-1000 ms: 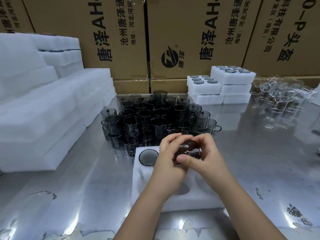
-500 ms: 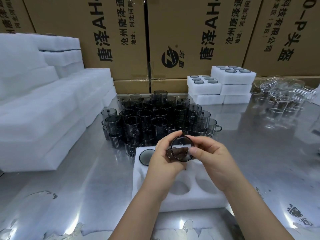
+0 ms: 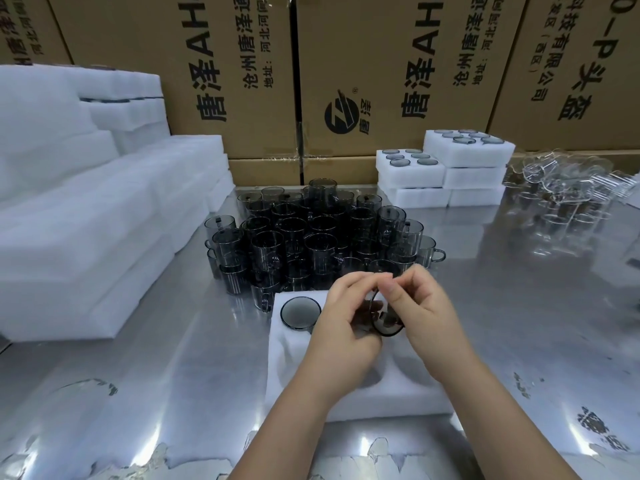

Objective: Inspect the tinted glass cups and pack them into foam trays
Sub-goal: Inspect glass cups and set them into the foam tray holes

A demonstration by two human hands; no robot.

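Both my hands hold one tinted glass cup (image 3: pixel 382 322) tilted on its side above a white foam tray (image 3: pixel 398 393). My left hand (image 3: pixel 346 327) cups it from the left, and my right hand (image 3: pixel 420 306) pinches its rim from the right. One tinted cup (image 3: pixel 300 312) sits in the tray's far left hole. My hands and arms hide most of the other holes. Behind the tray stands a dense cluster of tinted cups (image 3: pixel 311 240), stacked two high.
Stacks of white foam (image 3: pixel 86 216) fill the left of the steel table. Packed foam trays (image 3: pixel 446 168) stand at the back right, with clear glass cups (image 3: pixel 568 199) further right. Cardboard boxes (image 3: pixel 363 71) form the back wall.
The held cup has been turned in my hands and moved slightly right and down. Its round opening faced me half a second ago; now it points more to the right.
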